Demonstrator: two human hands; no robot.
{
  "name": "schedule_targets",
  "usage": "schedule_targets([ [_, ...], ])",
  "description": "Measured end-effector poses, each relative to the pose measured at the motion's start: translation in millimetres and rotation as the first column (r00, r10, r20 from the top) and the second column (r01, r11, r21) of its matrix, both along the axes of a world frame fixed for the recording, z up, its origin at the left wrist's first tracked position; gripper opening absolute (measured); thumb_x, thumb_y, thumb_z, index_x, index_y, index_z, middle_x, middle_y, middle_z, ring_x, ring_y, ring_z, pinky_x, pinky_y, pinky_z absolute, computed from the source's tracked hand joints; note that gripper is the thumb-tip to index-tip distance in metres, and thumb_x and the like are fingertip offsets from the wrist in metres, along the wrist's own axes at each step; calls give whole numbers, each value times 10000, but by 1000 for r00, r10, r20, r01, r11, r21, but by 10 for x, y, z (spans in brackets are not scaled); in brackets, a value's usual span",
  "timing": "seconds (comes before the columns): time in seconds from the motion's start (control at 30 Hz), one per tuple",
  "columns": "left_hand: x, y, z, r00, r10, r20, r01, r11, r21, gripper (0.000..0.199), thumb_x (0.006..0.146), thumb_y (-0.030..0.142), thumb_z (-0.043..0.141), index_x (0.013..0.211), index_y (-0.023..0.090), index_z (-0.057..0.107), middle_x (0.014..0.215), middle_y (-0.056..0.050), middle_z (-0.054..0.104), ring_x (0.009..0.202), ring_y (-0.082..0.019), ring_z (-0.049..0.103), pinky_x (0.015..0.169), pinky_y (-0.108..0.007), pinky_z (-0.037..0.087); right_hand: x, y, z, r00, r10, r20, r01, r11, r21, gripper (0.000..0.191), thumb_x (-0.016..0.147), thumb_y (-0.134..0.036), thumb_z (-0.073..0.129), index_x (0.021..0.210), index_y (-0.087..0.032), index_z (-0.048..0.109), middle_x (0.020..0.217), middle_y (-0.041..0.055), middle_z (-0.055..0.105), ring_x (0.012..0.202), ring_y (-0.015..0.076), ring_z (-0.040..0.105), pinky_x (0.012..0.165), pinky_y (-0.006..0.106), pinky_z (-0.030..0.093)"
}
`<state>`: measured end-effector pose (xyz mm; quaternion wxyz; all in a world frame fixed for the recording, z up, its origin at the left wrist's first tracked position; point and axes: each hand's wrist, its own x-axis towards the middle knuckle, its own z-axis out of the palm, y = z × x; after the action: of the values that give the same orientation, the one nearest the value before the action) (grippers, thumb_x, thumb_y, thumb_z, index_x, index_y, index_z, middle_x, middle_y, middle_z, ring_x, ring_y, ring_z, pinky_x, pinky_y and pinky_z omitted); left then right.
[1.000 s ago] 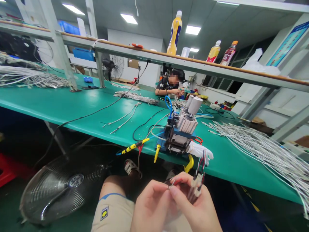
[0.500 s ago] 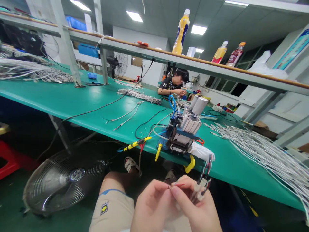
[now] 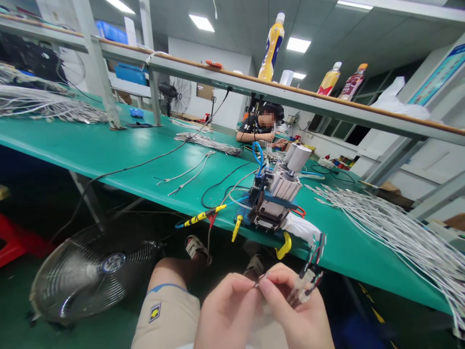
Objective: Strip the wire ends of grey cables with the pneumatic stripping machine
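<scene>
My left hand (image 3: 227, 312) is pinched shut, thumb against forefinger, on the end of a thin wire (image 3: 262, 276). Fingertip to fingertip with it, my right hand (image 3: 296, 310) pinches the same wire. Several cable ends (image 3: 304, 287) also sit in the right hand, with pale sleeves and short black, red, white and green wires sticking up past the fingers. Just beyond the hands, a small pneumatic press (image 3: 276, 194) stands at the edge of the green table (image 3: 152, 150). White wrapping (image 3: 301, 228) lies against its right side.
A large bundle of grey cables (image 3: 385, 232) covers the right of the table; another bundle (image 3: 47, 104) lies far left. A floor fan (image 3: 109, 266) stands low left. A shelf (image 3: 225, 80) with bottles crosses above. A co-worker (image 3: 261, 128) sits opposite.
The red wire at my right fingertips is less visible, and the cable ends in that hand have fanned apart. The co-worker's hands have moved apart. The view has shifted slightly.
</scene>
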<state>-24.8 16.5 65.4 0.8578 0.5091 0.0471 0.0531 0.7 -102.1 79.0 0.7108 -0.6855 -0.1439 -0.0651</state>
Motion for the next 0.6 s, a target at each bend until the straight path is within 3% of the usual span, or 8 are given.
schedule_targets([
  [0.13, 19, 16, -48, 995, -84, -47, 78, 988, -132, 312, 739, 417, 768, 767, 140, 628, 676, -26, 641, 587, -122, 592, 581, -205, 481, -17, 10, -44, 997, -33, 68, 37, 997, -61, 154, 882, -312, 701, 781, -196, 694, 748, 47, 615, 625, 181, 587, 536, 222, 491],
  [0.27, 36, 22, -109, 980, -195, -48, 177, 951, -252, 358, 745, 470, 747, 795, 155, 584, 631, 13, 583, 430, -81, 499, 448, -198, 424, -9, 17, -78, 998, 64, -7, -63, 997, 40, 189, 901, -346, 681, 788, -197, 707, 753, 54, 611, 667, 197, 600, 579, 245, 498],
  [0.37, 30, 16, -119, 986, -155, -65, 145, 979, -142, 369, 744, 487, 739, 770, 152, 588, 604, 29, 535, 386, -48, 399, 375, -166, 354, 22, 21, -89, 995, 101, -20, -99, 990, 97, 136, 882, -320, 711, 809, -206, 727, 796, 65, 646, 740, 217, 617, 660, 273, 513],
  [0.47, 19, 10, -102, 996, -65, -63, 65, 998, -7, 330, 772, 459, 721, 748, 152, 600, 528, 52, 463, 388, -43, 367, 375, -147, 326, 56, 4, -107, 998, 57, 39, -59, 996, 65, 93, 871, -293, 727, 806, -227, 736, 814, 53, 662, 735, 208, 626, 662, 267, 519],
  [0.6, 12, 35, -88, 998, -3, -57, 5, 999, 37, 336, 778, 478, 706, 750, 160, 601, 547, 38, 496, 400, -55, 393, 394, -163, 343, -7, -91, -175, 998, -56, 17, 55, 997, 52, 133, 839, -347, 768, 860, -218, 746, 849, 62, 673, 736, 219, 641, 622, 261, 534],
])
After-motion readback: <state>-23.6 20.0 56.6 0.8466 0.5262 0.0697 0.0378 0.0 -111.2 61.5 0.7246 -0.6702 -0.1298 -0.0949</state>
